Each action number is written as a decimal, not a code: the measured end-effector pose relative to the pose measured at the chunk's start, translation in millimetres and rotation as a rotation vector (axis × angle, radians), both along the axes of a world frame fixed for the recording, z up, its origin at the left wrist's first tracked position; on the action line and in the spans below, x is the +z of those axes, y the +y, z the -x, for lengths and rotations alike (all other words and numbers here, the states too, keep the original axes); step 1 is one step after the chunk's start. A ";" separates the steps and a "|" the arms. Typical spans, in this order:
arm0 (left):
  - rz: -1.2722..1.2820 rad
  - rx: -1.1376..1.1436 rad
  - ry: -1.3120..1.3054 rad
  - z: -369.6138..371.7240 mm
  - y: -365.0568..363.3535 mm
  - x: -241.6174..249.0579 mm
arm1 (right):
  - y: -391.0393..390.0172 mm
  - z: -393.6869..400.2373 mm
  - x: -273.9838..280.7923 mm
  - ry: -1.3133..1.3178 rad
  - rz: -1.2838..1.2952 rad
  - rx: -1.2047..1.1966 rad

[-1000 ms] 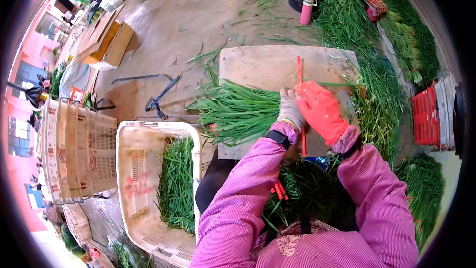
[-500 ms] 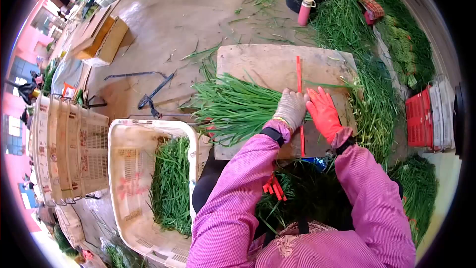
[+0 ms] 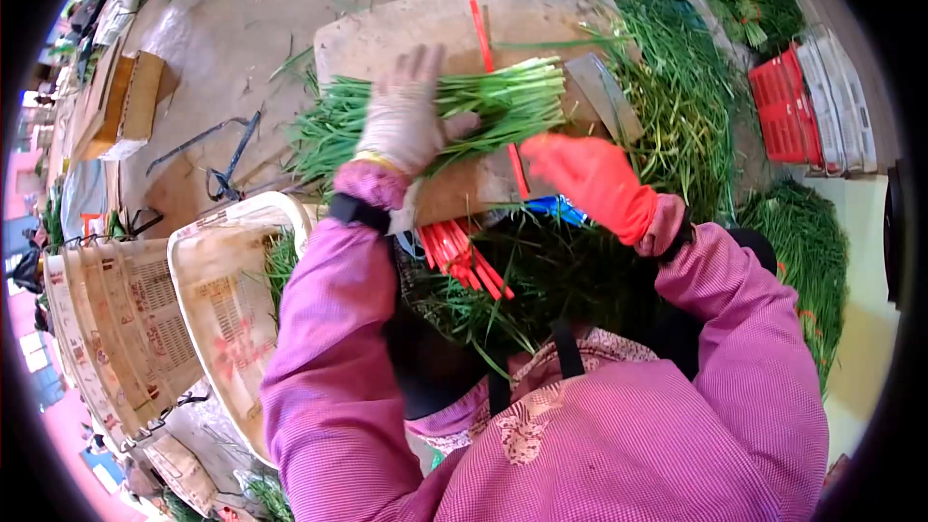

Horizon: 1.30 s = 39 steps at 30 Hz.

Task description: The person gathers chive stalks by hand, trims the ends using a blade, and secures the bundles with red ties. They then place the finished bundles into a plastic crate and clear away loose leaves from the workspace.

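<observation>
A bundle of long green stalks (image 3: 512,101) lies across a worn board (image 3: 387,29), its pale cut ends to the right. My left hand (image 3: 406,111), in a whitish glove, rests on the bundle with fingers spread. A red strip (image 3: 480,34) runs under the stalks and shows above and below them. My right hand (image 3: 590,184), in a red glove, is over the board's lower right edge, its fingers smeared by motion. A flat metal blade (image 3: 604,97) lies right of the cut ends. Several red strips (image 3: 464,256) hang below the board's near edge.
Loose greens (image 3: 677,106) are heaped right of the board. A white basket (image 3: 232,300) holding cut greens stands at the left, beside stacked crates (image 3: 126,319). A cardboard box (image 3: 135,106) is at the upper left, and red and white crates (image 3: 788,106) are at the right.
The view has shifted. My left hand has moved left along the bundle, uncovering its pale ends. My right hand has come away from the bundle toward the board's near edge.
</observation>
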<state>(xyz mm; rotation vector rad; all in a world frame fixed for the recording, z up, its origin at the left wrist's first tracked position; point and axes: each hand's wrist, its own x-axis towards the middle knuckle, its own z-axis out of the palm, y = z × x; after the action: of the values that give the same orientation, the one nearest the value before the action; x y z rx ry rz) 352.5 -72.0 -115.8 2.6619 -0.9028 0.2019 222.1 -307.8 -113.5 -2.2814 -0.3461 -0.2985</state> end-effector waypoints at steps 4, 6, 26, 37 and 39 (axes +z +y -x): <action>0.293 0.146 0.075 34.3 64.1 25.1 | 30.2 60.1 -28.8 0.710 0.693 0.631; 0.356 0.244 0.207 61.7 87.8 41.4 | 39.5 96.5 -77.3 0.782 0.752 0.716; 0.625 0.366 0.563 254.3 102.0 59.4 | 14.2 81.1 -32.4 1.394 -0.236 0.507; 0.870 0.344 0.625 271.6 -2.6 98.7 | 54.4 115.6 100.5 1.059 0.129 0.731; 0.875 0.321 0.754 276.0 7.6 96.6 | 58.0 115.3 110.4 1.089 0.178 0.743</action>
<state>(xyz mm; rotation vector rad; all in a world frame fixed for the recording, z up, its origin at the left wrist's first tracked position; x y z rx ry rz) 76.5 -64.4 -19.2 1.7861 -0.0783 -0.2717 106.8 -249.8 -3.1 -1.9543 -0.5892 1.3228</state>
